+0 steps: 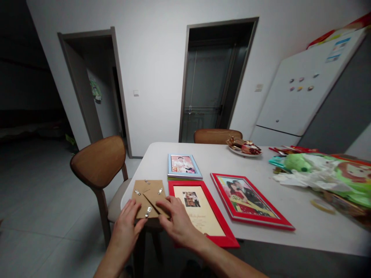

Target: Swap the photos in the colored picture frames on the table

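At the table's left corner lies a brown backing board (139, 210) with several metal clips and a diagonal slit or flap. My left hand (127, 222) grips its lower left edge, thumb on top near a clip. My right hand (175, 220) pinches the board's right side beside the slit. Right of the board, partly under my right forearm, is a red frame (213, 204) with a cream sheet and small photo. Behind it stands a light blue frame (171, 166), lying flat. A second red frame (228, 204) with a couple's photo lies farther right.
The white table (261, 170) holds a plate of items (246, 154) at the back, a green and white plastic heap (333, 173) at right and a tape roll (322, 206). Wooden chairs (100, 162) stand left and behind. A fridge (301, 92) is at back right.
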### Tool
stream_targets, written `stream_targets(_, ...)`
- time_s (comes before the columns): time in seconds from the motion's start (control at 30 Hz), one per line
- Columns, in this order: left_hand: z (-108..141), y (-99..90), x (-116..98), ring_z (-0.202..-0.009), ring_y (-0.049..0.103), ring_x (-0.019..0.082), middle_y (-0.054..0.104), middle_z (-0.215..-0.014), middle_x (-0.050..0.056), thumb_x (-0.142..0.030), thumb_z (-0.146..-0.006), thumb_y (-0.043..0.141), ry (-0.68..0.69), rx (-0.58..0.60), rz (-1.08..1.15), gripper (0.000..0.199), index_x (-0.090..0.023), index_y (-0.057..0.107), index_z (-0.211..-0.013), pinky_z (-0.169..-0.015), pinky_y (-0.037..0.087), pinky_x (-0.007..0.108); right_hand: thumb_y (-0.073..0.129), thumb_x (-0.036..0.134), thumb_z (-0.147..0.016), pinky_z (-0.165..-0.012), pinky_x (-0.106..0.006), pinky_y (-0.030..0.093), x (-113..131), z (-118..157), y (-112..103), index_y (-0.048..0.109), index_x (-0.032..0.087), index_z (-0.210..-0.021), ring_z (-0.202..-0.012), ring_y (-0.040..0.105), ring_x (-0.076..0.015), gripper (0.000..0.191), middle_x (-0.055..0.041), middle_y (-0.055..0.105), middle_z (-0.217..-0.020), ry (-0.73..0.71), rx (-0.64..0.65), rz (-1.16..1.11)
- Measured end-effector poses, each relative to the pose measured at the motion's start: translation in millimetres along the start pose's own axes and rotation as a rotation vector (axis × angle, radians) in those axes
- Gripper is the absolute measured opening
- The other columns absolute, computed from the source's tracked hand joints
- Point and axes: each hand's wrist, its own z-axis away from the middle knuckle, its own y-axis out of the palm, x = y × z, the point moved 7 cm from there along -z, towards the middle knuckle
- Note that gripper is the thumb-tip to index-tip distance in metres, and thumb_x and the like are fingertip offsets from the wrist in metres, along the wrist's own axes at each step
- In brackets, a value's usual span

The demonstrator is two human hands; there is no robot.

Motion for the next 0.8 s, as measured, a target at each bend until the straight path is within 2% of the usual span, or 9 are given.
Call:
stream_targets(0.1, 0.1, 4.7, -39.2, -0.108, 0.047, 0.024, 0.055, -0.114, 0.01, -0.023, -0.068, 0.055, 0.073, 0.05, 0.066, 0.032, -0.02, 0.056, -0.1, -0.093, 0.038, 0.042, 0.048, 0.019, -0.067, -0.088, -0.035, 0.033, -12.5, 16.7, -34.9, 0.059, 0.023, -0.099, -0.1, 0.042, -0.0209, 0.034, -0.007, 0.05, -0.105, 0.004, -0.031, -0.025)
stream_targets(0.23, 5.9, 33.3, -90.0, -0.109, 0.047, 0.024, 0.053, -0.115, 0.013, -0.017, -0.068, 0.055, 0.138, 0.232, 0.164, 0.034, -0.016, 0.055, -0.102, -0.092, 0.039, 0.042, 0.048, 0.022, -0.064, -0.088, -0.038, 0.034, -47.1, 47.7, -76.6, 0.06, 0.022, -0.096, -0.103, 0.043, -0.0232, 0.034, -0.0086, 0.05, -0.108, 0.119, -0.017, 0.012)
stream_targets(0.33, 11.5, 56.9, -115.3, -0.109, 0.046, 0.025, 0.053, -0.114, 0.012, -0.014, -0.066, 0.055, 0.167, 0.328, 0.245, 0.032, -0.017, 0.056, -0.098, -0.092, 0.038, 0.043, 0.048, 0.026, -0.064, -0.089, -0.041, 0.034, -72.9, 66.8, -95.0, 0.061, 0.024, -0.096, -0.104, 0.044, -0.0245, 0.034, -0.0089, 0.051, -0.108, 0.195, -0.005, 0.073)
stream_targets(0.43, 15.4, 75.6, -123.3, -0.108, 0.047, 0.026, 0.054, -0.113, 0.012, -0.014, -0.065, 0.056, 0.157, 0.384, 0.273, 0.032, -0.017, 0.056, -0.096, -0.091, 0.038, 0.044, 0.049, 0.028, -0.064, -0.09, -0.042, 0.033, -91.0, 76.6, -98.6, 0.061, 0.025, -0.096, -0.105, 0.043, -0.0251, 0.035, -0.009, 0.051, -0.11, 0.219, 0.014, 0.126)
stream_targets(0.53, 17.4, 84.8, -123.0, -0.106, 0.048, 0.026, 0.055, -0.112, 0.012, -0.015, -0.067, 0.055, 0.164, 0.42, 0.237, 0.029, -0.017, 0.056, -0.095, -0.091, 0.037, 0.045, 0.049, 0.029, -0.064, -0.091, -0.041, 0.032, -99.8, 79.5, -93.3, 0.061, 0.024, -0.098, -0.106, 0.043, -0.0247, 0.035, -0.0092, 0.05, -0.113, 0.198, 0.016, 0.172)
stream_targets(0.67, 17.9, 83.8, -123.0, -0.098, 0.052, 0.024, 0.059, -0.104, 0.009, -0.013, -0.071, 0.05, 0.205, 0.448, 0.176, 0.021, -0.019, 0.057, -0.09, -0.092, 0.034, 0.047, 0.05, 0.029, -0.067, -0.09, -0.038, 0.032, -96.7, 77.7, -82.4, 0.06, 0.023, -0.099, -0.104, 0.043, -0.0235, 0.034, -0.0091, 0.051, -0.111, 0.119, 0.011, 0.225)
stream_targets(0.8, 20.8, 79.5, -121.0, -0.104, 0.049, 0.025, 0.056, -0.11, 0.011, -0.018, -0.073, 0.052, 0.235, 0.451, 0.142, 0.022, -0.018, 0.056, -0.095, -0.094, 0.03, 0.048, 0.049, 0.027, -0.067, -0.086, -0.038, 0.033, -89.5, 71.8, -75.7, 0.059, 0.022, -0.1, -0.098, 0.045, -0.0226, 0.035, -0.0087, 0.053, -0.106, 0.08, 0.015, 0.291)
